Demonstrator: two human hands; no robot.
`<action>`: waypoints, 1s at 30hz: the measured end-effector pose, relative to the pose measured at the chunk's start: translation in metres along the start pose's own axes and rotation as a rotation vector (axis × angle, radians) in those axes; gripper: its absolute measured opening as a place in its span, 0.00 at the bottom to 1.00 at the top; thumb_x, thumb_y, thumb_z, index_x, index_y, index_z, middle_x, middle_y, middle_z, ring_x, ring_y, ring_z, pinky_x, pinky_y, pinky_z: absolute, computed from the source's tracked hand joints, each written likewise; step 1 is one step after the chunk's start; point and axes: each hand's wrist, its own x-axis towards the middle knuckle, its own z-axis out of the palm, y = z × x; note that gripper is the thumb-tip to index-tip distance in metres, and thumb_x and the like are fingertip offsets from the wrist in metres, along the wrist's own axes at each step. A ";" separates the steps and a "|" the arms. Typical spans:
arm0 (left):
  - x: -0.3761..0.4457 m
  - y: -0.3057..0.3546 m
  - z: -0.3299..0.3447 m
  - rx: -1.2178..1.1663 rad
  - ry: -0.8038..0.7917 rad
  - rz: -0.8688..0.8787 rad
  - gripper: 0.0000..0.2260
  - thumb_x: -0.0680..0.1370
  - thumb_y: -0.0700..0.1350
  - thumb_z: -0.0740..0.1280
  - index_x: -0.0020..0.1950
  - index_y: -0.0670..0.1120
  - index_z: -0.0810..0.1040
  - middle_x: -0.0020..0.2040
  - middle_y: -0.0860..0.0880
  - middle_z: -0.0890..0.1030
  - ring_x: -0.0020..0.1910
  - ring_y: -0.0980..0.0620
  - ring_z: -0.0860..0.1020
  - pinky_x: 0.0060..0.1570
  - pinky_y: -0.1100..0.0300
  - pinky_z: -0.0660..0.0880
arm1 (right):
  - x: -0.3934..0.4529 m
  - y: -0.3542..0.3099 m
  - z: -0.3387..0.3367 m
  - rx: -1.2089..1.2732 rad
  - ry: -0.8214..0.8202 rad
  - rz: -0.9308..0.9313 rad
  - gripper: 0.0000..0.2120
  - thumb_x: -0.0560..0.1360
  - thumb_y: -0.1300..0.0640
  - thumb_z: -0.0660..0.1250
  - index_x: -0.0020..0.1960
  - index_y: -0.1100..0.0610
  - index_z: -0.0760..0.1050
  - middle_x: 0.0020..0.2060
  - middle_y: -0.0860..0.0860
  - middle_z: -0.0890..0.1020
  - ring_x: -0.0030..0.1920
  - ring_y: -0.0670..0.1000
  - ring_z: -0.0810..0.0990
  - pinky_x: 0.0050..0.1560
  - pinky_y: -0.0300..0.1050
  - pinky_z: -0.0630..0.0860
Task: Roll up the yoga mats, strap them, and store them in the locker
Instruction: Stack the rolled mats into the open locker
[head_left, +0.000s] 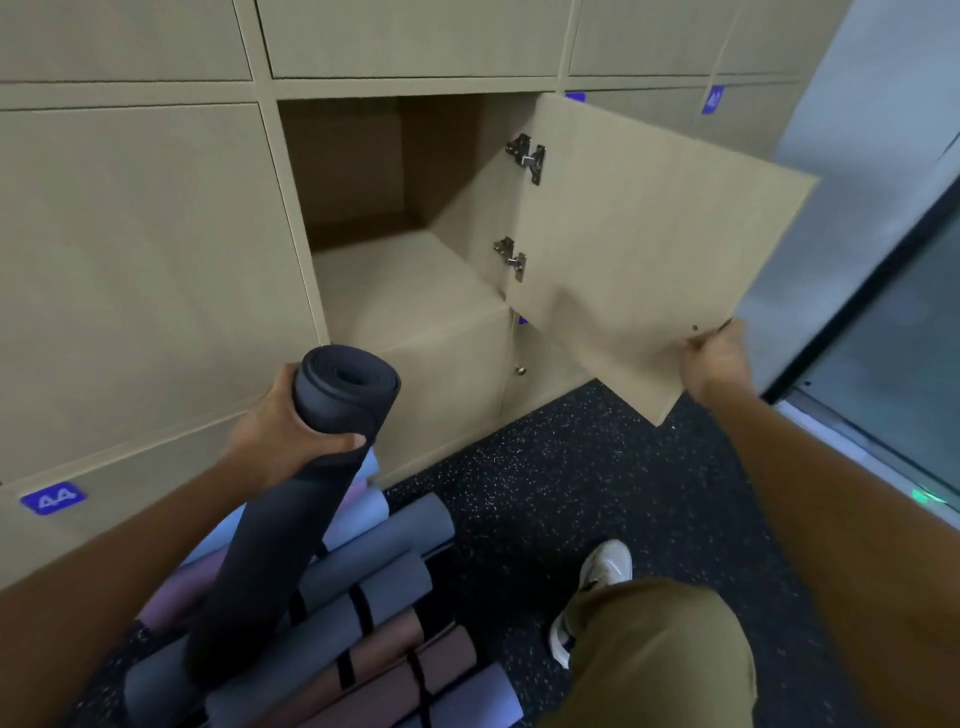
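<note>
Left hand (280, 421) grips rolled mat (291, 499); right hand (714, 358) grips door (654, 244) edge, locker (395, 291) open.

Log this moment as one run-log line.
left hand: grips dark rolled mat | right hand: holds locker door open | locker compartment: nothing visible inside | strapped mats: piled on floor

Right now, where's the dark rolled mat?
Head view, lower left: the dark rolled mat is gripped by the left hand, above the floor pile of strapped mats, below the open locker.
</note>
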 end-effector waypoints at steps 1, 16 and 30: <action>0.002 0.000 -0.001 0.008 0.003 0.002 0.40 0.53 0.62 0.82 0.59 0.68 0.64 0.58 0.53 0.79 0.57 0.46 0.79 0.59 0.44 0.78 | -0.001 -0.002 0.004 0.003 -0.003 0.019 0.22 0.83 0.59 0.62 0.72 0.64 0.58 0.56 0.59 0.74 0.63 0.64 0.75 0.56 0.52 0.70; 0.009 0.104 -0.076 -0.353 0.193 0.271 0.48 0.57 0.51 0.85 0.71 0.53 0.64 0.66 0.55 0.76 0.65 0.57 0.76 0.62 0.58 0.76 | -0.130 -0.071 0.097 0.597 -0.868 0.353 0.33 0.80 0.45 0.68 0.79 0.56 0.61 0.69 0.62 0.73 0.62 0.62 0.78 0.57 0.61 0.82; -0.054 0.121 -0.091 -0.375 -0.058 0.483 0.46 0.63 0.45 0.86 0.74 0.51 0.64 0.67 0.57 0.75 0.66 0.64 0.74 0.61 0.65 0.75 | -0.237 -0.169 0.135 1.294 -1.216 0.876 0.42 0.72 0.36 0.73 0.72 0.64 0.66 0.73 0.73 0.60 0.71 0.76 0.65 0.52 0.67 0.82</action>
